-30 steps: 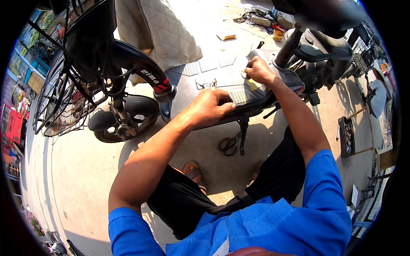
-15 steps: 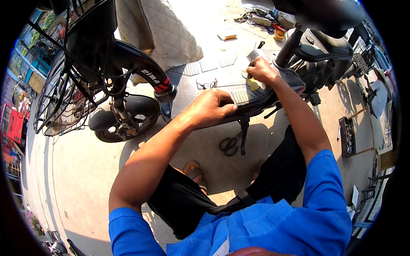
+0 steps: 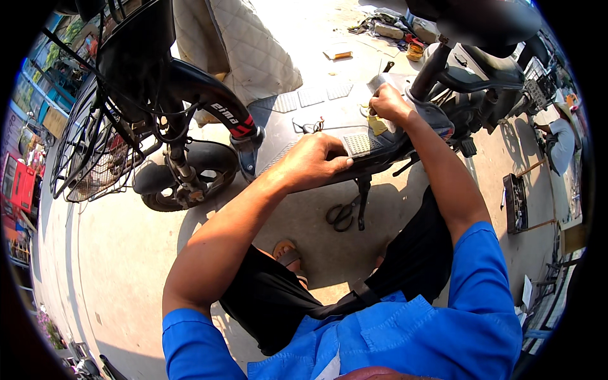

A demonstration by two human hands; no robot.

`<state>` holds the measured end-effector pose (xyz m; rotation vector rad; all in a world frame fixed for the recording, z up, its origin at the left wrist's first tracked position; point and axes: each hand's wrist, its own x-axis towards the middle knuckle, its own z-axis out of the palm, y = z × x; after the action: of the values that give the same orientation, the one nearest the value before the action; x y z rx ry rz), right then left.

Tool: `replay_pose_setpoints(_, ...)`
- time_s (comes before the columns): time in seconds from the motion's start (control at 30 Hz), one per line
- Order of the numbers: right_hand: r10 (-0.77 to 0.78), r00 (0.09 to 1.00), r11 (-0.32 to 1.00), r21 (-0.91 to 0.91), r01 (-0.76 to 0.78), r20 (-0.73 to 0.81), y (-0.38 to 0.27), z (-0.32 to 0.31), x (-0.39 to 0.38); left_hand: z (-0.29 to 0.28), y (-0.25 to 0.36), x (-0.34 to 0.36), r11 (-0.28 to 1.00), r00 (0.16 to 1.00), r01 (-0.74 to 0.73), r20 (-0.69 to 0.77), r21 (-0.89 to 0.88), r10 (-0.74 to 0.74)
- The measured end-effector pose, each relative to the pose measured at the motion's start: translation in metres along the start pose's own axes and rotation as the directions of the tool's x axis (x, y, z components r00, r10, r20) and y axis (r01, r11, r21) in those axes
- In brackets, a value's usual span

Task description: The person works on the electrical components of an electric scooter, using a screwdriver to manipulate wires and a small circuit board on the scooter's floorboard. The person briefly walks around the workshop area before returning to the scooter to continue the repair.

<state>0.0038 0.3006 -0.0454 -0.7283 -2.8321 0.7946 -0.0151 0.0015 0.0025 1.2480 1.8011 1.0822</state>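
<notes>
A black electric scooter stands across my view, its grey footboard (image 3: 285, 114) bearing textured pads. My left hand (image 3: 322, 158) lies on the footboard's near edge beside a pad (image 3: 362, 144), fingers curled; what they hold is hidden. Dark wires with small ends (image 3: 310, 125) stick out just above it. My right hand (image 3: 391, 104) is closed in a pinch at the raised part below the seat post, on something small I cannot make out. A yellow piece (image 3: 375, 126) lies under it. Black scissors (image 3: 340, 218) rest on the ground below.
Front wheel (image 3: 190, 174) and wire basket (image 3: 92, 183) are at left; a quilted cover (image 3: 247, 50) behind. Back right hold a clutter pile (image 3: 386, 28) and a small packet (image 3: 337, 55). A co-worker (image 3: 558, 142) crouches at right, near a dark toolbox (image 3: 515, 202). A red object (image 3: 22, 183) stands far left.
My hands stay almost in place, with a very slight shift of the right one. The co-worker at the right has moved slightly.
</notes>
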Motion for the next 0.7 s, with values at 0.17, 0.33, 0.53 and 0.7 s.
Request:
replay_pose_setpoints(0.17,-0.041,0.981,0.988,-0.156,0.011,-0.189,0.004,0.004,-0.004,-0.003,0.006,-0.003,0.991,0.999,-0.039,-0.013,0.126,0.041)
replay_pose_setpoints(0.33,-0.047,0.991,0.991,-0.130,0.030,-0.127,0.007,-0.002,-0.002,-0.001,0.000,-0.001,0.999,1.000,-0.017,-0.013,0.047,0.017)
replay_pose_setpoints(0.53,-0.306,0.945,0.938,-0.205,0.279,-0.114,0.001,0.012,-0.002,-0.001,0.002,-0.003,0.999,1.000,-0.018,-0.015,0.049,0.019)
replay_pose_setpoints(0.7,-0.253,0.954,0.947,-0.245,0.210,-0.162,0.004,0.005,-0.006,-0.001,-0.002,-0.002,0.996,0.999,-0.033,-0.026,0.079,0.035)
